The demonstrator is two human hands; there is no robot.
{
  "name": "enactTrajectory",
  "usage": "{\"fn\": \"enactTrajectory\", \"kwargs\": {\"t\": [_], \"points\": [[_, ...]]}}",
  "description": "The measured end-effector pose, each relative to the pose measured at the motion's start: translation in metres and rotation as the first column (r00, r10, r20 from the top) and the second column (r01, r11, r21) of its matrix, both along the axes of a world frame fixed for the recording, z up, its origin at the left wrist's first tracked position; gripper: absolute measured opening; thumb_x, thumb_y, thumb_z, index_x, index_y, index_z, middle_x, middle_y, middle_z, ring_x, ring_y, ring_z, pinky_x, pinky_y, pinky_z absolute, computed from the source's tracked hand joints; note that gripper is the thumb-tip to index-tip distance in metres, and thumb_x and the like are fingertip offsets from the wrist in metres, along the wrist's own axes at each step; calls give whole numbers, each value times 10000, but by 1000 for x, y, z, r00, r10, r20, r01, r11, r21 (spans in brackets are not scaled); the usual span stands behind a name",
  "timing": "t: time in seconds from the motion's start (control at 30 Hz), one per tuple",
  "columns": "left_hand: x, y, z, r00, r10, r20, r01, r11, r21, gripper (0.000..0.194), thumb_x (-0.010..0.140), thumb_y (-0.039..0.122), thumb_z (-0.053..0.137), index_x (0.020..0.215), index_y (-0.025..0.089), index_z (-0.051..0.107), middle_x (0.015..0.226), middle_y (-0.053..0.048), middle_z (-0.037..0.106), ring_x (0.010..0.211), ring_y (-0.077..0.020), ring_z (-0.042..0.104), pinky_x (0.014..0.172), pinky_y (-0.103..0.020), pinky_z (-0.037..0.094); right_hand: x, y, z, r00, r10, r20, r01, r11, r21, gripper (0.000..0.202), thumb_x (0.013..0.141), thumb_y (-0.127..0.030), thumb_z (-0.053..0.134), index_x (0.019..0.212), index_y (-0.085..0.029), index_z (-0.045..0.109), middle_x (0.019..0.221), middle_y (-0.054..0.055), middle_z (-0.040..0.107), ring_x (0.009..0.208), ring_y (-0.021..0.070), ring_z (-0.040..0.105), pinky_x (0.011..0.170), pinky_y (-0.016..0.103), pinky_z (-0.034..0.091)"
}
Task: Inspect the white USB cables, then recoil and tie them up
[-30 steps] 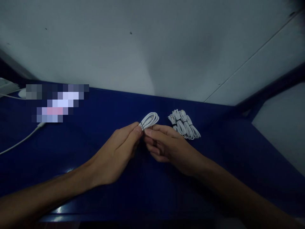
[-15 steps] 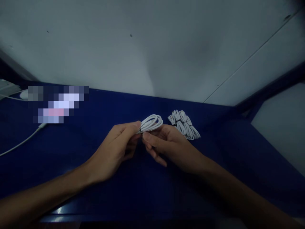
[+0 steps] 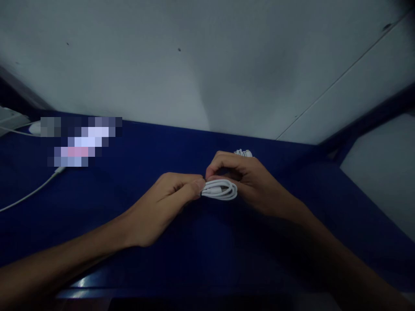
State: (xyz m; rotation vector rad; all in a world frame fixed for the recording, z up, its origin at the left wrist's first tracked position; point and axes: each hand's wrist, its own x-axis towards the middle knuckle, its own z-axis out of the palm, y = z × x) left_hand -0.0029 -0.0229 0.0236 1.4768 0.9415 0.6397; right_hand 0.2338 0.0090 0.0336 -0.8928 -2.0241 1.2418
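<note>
A coiled white cable [image 3: 223, 190] hangs over the middle of the table, its loops pointing right and a plug lying inside them. My left hand [image 3: 171, 194] is closed on the coil's left end, thumb on top. Around that end runs a thin black tie [image 3: 201, 194], mostly hidden by my thumb. Just above the coil my right hand [image 3: 249, 177] is closed in a pinch at the tie, its fingertips covering what they grip. Behind the right hand, bundled white cables [image 3: 243, 153] lie on the table, largely hidden.
The blue table [image 3: 155, 147] meets a pale wall [image 3: 136, 69] at the back. On the left lies a blurred-out bright object [image 3: 87, 140] with a white cord [image 3: 29, 198] running from it. A blue frame bar [image 3: 369, 119] borders the right side.
The coil has moved a little right and down and turned. My right hand has risen from below the coil to above it, now pinching at the tie and covering most of the bundled cables.
</note>
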Motion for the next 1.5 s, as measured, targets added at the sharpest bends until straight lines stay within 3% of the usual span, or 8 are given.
{"fn": "enactTrajectory", "kwargs": {"t": [0.2, 0.37, 0.6, 0.87, 1.0, 1.17, 1.37, 1.5], "points": [[-2, 6, -2, 969, -95, -227, 143, 968, 208, 485, 1147, 504, 442, 764, 214, 510, 720, 29, 419, 623, -145, 372, 564, -300, 291, 5, 4, 3, 991, 21, 133, -38, 991, 125, 158, 1099, -341, 691, 997, -245, 765, 994, 11, 725, 820, 163, 644, 701, 302, 485], [-1, 7, -3, 953, -93, -289, 158, 965, 211, 485, 1150, 510, 430, 802, 213, 590, 739, 18, 517, 617, -149, 432, 559, -304, 307, 7, 5, 1, 984, 8, 178, -30, 992, 125, 189, 1110, -369, 675, 994, -244, 757, 989, 8, 724, 818, 167, 641, 722, 311, 491], [-1, 18, -3, 982, -175, 71, 183, 974, -134, 446, 1104, 464, 543, 799, 191, 720, 601, 44, 371, 532, -132, 344, 493, -254, 311, 3, 0, 2, 992, -44, 121, 12, 966, 259, 161, 1111, -368, 675, 1016, -261, 750, 1285, 56, 700, 1028, 217, 668, 803, 343, 551], [-4, 27, -7, 954, -212, 213, 257, 942, -217, 450, 1092, 487, 567, 917, 176, 843, 716, -2, 467, 588, -146, 398, 529, -267, 408, -8, -8, -5, 989, -145, -23, 147, 979, 141, 167, 1103, -370, 665, 994, -255, 718, 936, 18, 699, 771, 176, 635, 664, 314, 503], [-3, 27, -6, 962, -170, 212, 211, 959, -187, 368, 1092, 446, 615, 929, 181, 812, 746, 2, 504, 634, -146, 497, 579, -258, 488, -8, -9, -6, 994, -87, -62, 86, 996, -19, 167, 1124, -387, 628, 1028, -255, 666, 869, -2, 696, 714, 164, 634, 631, 301, 483], [2, 24, -4, 984, -15, 175, 18, 1000, -13, 173, 1032, 350, 748, 1002, 182, 779, 801, -13, 673, 688, -154, 661, 657, -264, 593, -7, -8, -6, 992, -127, -8, 127, 992, 14, 202, 1125, -412, 641, 1015, -245, 669, 844, -20, 653, 675, 136, 550, 580, 283, 396], [6, 18, -6, 975, 159, 153, -195, 945, 263, 103, 942, 281, 860, 990, 190, 848, 1046, -71, 764, 829, -186, 737, 721, -278, 634, -9, -10, -7, 979, -202, 0, 202, 979, 31, 155, 1115, -381, 667, 1048, -246, 700, 789, -37, 619, 638, 131, 519, 568, 289, 387], [6, 18, -6, 974, 177, 139, -209, 938, 275, 62, 921, 255, 886, 948, 202, 868, 996, -56, 802, 899, -189, 758, 783, -252, 619, -10, -11, -7, 980, -196, -28, 196, 980, 31, 127, 1113, -346, 673, 1044, -242, 700, 840, -27, 654, 688, 132, 572, 599, 284, 436]]}}
